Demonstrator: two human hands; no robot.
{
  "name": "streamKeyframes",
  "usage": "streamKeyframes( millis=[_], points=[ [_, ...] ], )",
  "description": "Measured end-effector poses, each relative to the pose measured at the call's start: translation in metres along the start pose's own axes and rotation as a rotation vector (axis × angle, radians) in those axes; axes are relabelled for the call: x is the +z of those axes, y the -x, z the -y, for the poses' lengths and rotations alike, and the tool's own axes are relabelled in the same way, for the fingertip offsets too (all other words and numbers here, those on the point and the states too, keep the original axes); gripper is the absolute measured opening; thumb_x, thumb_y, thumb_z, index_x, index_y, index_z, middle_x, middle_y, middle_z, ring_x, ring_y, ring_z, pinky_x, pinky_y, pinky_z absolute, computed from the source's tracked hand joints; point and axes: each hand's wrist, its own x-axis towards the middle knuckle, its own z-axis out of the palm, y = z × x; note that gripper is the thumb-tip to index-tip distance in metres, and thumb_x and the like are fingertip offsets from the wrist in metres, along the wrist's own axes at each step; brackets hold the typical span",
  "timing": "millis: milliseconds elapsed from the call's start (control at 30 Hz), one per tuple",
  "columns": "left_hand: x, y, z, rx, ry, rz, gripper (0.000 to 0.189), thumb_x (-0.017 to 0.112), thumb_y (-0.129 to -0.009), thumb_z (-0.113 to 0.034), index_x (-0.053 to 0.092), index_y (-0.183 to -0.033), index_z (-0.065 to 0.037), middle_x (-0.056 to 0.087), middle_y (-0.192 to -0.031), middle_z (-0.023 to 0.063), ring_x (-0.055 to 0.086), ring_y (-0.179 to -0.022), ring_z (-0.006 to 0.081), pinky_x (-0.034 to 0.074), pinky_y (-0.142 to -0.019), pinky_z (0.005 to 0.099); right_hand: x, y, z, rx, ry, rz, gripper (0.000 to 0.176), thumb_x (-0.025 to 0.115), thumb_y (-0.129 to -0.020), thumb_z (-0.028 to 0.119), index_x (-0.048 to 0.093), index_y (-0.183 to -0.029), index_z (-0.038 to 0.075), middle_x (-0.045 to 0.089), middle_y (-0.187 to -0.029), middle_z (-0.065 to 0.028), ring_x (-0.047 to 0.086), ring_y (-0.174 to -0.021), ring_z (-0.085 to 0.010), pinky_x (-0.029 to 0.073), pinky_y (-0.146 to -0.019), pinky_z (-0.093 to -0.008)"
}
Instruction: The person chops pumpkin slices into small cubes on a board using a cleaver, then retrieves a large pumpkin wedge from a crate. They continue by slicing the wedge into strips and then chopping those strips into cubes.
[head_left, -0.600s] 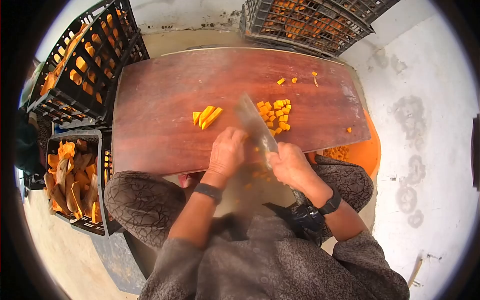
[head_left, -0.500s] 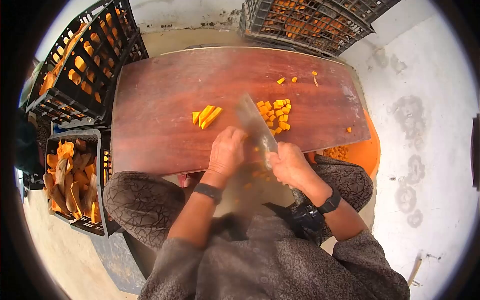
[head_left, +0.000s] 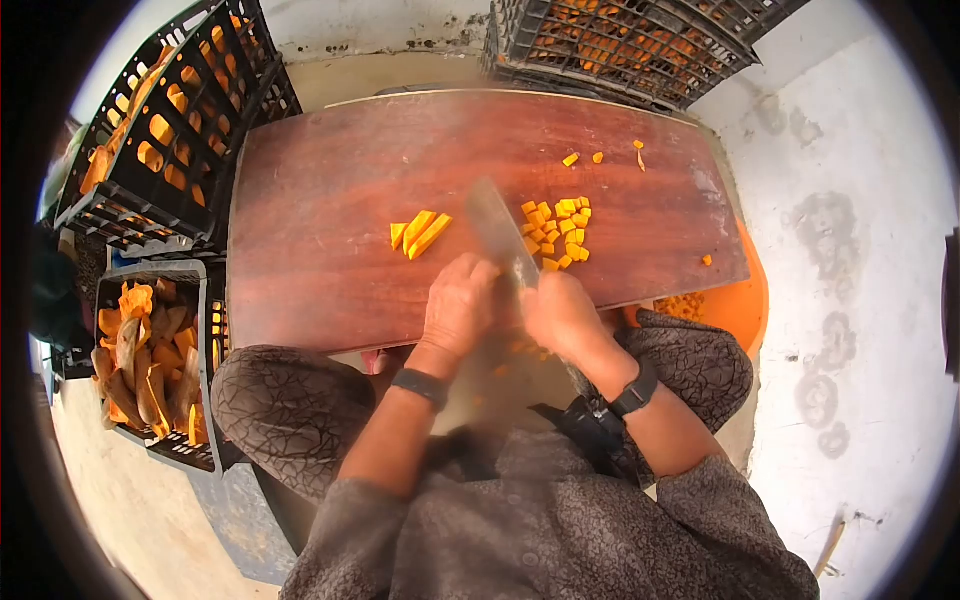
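My right hand (head_left: 562, 315) is closed around the handle of a broad cleaver (head_left: 500, 228), whose blade points away from me over the table's near edge. Just left of the blade, my left hand (head_left: 460, 300) has its fingers curled down on the tabletop; whatever lies under them is hidden. Several orange vegetable strips (head_left: 424, 236) lie side by side beyond my left hand. Right of the blade is a loose cluster of small orange cubes (head_left: 572, 222).
The dark red table (head_left: 320, 210) spans the space before me. Black crates of orange pieces stand at left (head_left: 150, 190), lower left (head_left: 212, 400) and back right (head_left: 520, 40). An orange basin (head_left: 755, 275) with cut pieces sits under the right edge. A white wall (head_left: 840, 200) is at right.
The cleaver and my right hand have shifted left, closer to my left hand. My left hand stays in nearly the same place. The whole view has shifted slightly.
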Motion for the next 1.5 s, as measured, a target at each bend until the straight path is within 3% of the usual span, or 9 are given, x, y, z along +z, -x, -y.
streamKeyframes(
  millis=[100,167,300,467,733,800,1100,1200,1500],
  points=[
    [0.002,-0.001,0.001,-0.009,-0.027,0.013,0.011,0.063,-0.082,-0.002,0.060,-0.092,-0.005,0.062,-0.091,0.0132,0.062,-0.087,0.0342,0.052,-0.076,0.0413,0.001,-0.013,-0.009,0.150,-0.285,0.086,0.023,0.058,-0.088,0.017,0.063,-0.082,-0.005,0.064,-0.071,-0.0243,0.065,-0.068,-0.0418,0.051,-0.062,-0.0471],
    [0.004,0.000,0.003,-0.009,0.025,-0.006,0.028,0.060,-0.074,0.000,0.062,-0.101,-0.007,0.061,-0.094,0.0139,0.062,-0.090,0.0355,0.052,-0.079,0.0434,-0.005,-0.012,-0.006,0.273,-0.535,0.153,0.021,0.054,-0.093,0.016,0.061,-0.089,-0.003,0.054,-0.056,-0.0070,0.052,-0.041,-0.0132,0.044,-0.038,-0.0304],
    [0.000,0.001,-0.002,-0.038,0.024,-0.003,0.038,0.059,-0.075,0.003,0.061,-0.112,-0.006,0.061,-0.104,0.0172,0.062,-0.095,0.0372,0.052,-0.081,0.0445,-0.014,-0.008,-0.014,0.232,-0.536,0.053,0.020,0.054,-0.093,0.017,0.059,-0.092,-0.003,0.053,-0.056,-0.0053,0.052,-0.042,-0.0130,0.045,-0.039,-0.0301],
    [0.007,0.003,0.002,-0.037,0.009,-0.165,0.034,0.055,-0.088,0.004,0.055,-0.121,-0.003,0.060,-0.112,0.0199,0.058,-0.106,0.0380,0.051,-0.087,0.0438,-0.026,0.009,-0.016,0.150,-0.520,0.106,0.022,0.055,-0.091,0.018,0.057,-0.091,-0.005,0.054,-0.057,-0.0075,0.054,-0.043,-0.0147,0.045,-0.038,-0.0305],
    [-0.004,0.003,0.000,-0.051,0.014,-0.271,0.032,0.059,-0.086,0.004,0.057,-0.117,-0.002,0.061,-0.109,0.0181,0.061,-0.101,0.0362,0.052,-0.086,0.0415,-0.010,0.025,-0.023,0.085,-0.493,0.137,0.026,0.054,-0.091,0.019,0.056,-0.090,-0.007,0.055,-0.058,-0.0093,0.056,-0.044,-0.0160,0.044,-0.037,-0.0326],
    [-0.006,0.003,-0.001,-0.071,0.024,-0.251,0.031,0.060,-0.085,0.004,0.058,-0.115,-0.002,0.061,-0.109,0.0176,0.062,-0.099,0.0351,0.052,-0.085,0.0405,-0.023,0.032,-0.018,0.191,-0.546,0.119,0.029,0.056,-0.087,0.021,0.061,-0.083,-0.008,0.061,-0.076,-0.0311,0.062,-0.075,-0.0465,0.048,-0.071,-0.0503],
    [0.000,-0.004,0.001,-0.061,-0.052,-0.041,0.022,0.067,-0.080,-0.001,0.065,-0.102,-0.005,0.064,-0.105,0.0135,0.062,-0.097,0.0331,0.051,-0.085,0.0403,-0.013,0.032,-0.034,-0.113,-0.221,-0.081,0.033,0.055,-0.090,0.023,0.059,-0.085,-0.009,0.062,-0.073,-0.0288,0.064,-0.068,-0.0427,0.051,-0.064,-0.0475],
    [0.000,-0.006,-0.001,-0.052,-0.058,-0.039,0.019,0.067,-0.078,-0.002,0.066,-0.097,-0.005,0.065,-0.101,0.0126,0.061,-0.097,0.0334,0.050,-0.086,0.0404,-0.022,0.036,-0.024,-0.029,-0.222,0.005,0.033,0.058,-0.089,0.023,0.060,-0.083,-0.009,0.061,-0.082,-0.0336,0.060,-0.084,-0.0504,0.048,-0.077,-0.0517],
    [0.007,-0.012,0.009,0.102,-0.064,-0.012,0.014,0.065,-0.078,0.000,0.065,-0.091,-0.004,0.066,-0.097,0.0121,0.061,-0.092,0.0326,0.051,-0.082,0.0403,-0.046,0.041,-0.007,-0.053,-0.080,0.085,0.030,0.059,-0.090,0.022,0.061,-0.085,-0.007,0.062,-0.081,-0.0318,0.062,-0.084,-0.0488,0.049,-0.074,-0.0525]
  ],
)
